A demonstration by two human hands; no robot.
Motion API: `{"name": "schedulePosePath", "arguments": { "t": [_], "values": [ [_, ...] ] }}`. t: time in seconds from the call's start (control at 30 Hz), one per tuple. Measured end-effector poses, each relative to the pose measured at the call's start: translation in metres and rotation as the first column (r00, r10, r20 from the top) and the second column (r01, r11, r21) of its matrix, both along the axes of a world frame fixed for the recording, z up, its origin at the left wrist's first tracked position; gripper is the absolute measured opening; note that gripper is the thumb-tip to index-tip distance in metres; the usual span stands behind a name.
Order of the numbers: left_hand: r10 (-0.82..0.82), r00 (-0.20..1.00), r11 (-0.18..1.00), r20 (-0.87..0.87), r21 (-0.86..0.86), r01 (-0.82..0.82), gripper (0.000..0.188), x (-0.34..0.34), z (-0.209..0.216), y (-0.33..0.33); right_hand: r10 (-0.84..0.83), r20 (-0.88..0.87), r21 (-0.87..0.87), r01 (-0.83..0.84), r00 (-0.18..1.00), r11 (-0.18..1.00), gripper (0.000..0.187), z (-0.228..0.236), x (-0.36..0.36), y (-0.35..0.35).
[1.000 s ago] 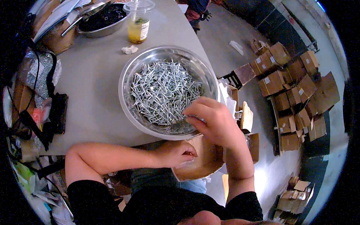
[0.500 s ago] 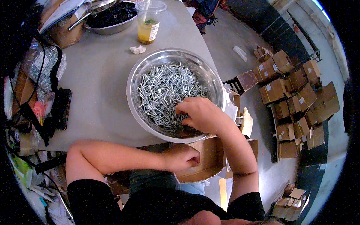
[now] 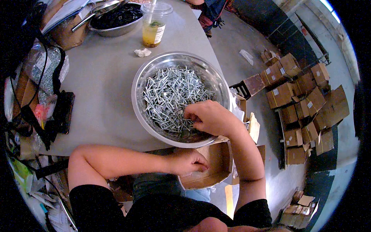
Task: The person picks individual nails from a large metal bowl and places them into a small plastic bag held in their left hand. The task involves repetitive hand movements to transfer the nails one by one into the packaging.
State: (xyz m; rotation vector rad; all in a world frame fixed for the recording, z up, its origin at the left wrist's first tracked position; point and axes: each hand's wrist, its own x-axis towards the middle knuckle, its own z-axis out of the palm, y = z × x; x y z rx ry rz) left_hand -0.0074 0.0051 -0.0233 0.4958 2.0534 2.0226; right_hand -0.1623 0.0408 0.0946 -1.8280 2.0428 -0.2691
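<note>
A wide steel bowl (image 3: 140, 116) stands at the near edge of the table, holding a heap of silver screws (image 3: 170, 91). My right hand (image 3: 210, 118) reaches into the bowl's near right side, its curled fingers down among the screws; the fingertips are partly hidden. Below the bowl, my left hand (image 3: 189, 161) hovers over an open cardboard box (image 3: 218, 164) with its fingers bent together. Something clear and thin seems to show under that hand, too faint to name.
A lidded plastic cup (image 3: 152, 33) of yellow drink and a crumpled white tissue (image 3: 143, 52) are beyond the bowl. A basin of black parts (image 3: 116, 19) sits at far left. Bags and cables crowd the left edge. Stacked cartons (image 3: 301, 104) stand on the right.
My right hand has shifted slightly right within the bowl. The fingers of my left hand have moved a little right and uncurled slightly. Part of another person appears at the top edge.
</note>
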Motion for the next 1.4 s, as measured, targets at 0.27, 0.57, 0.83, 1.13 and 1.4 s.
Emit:
{"name": "schedulePosePath", "arguments": {
  "t": [0.27, 0.57, 0.83, 1.13, 1.4],
  "values": [
    [-0.039, 0.974, 0.987, 0.225, -0.146, 0.073, 0.023, -0.001, 0.024, -0.01, -0.119, 0.162, -0.056, 0.129, 0.98, 0.99, 0.021, 0.021, 0.002, 0.012],
    [-0.031, 0.999, 0.994, -0.012, 0.108, 0.032, 0.027, -0.001, 0.005, -0.002, -0.127, 0.216, -0.182, 0.168, 0.968, 0.969, 0.019, 0.018, 0.001, 0.022],
    [-0.085, 0.993, 0.996, 0.079, 0.046, 0.081, 0.026, 0.0, 0.023, -0.01, -0.097, -0.12, 0.108, 0.11, 0.988, 0.988, 0.019, 0.013, 0.009, 0.009],
    [-0.073, 0.991, 0.99, 0.111, -0.11, 0.085, 0.042, -0.002, 0.026, -0.009, -0.009, -0.199, 0.108, 0.031, 0.98, 0.994, 0.016, 0.006, 0.004, 0.006],
    [0.093, 0.993, 0.996, -0.07, 0.017, -0.092, 0.035, -0.003, 0.003, -0.004, -0.002, -0.111, 0.24, 0.029, 0.994, 0.97, 0.016, 0.02, -0.001, 0.006]
  ]
}}
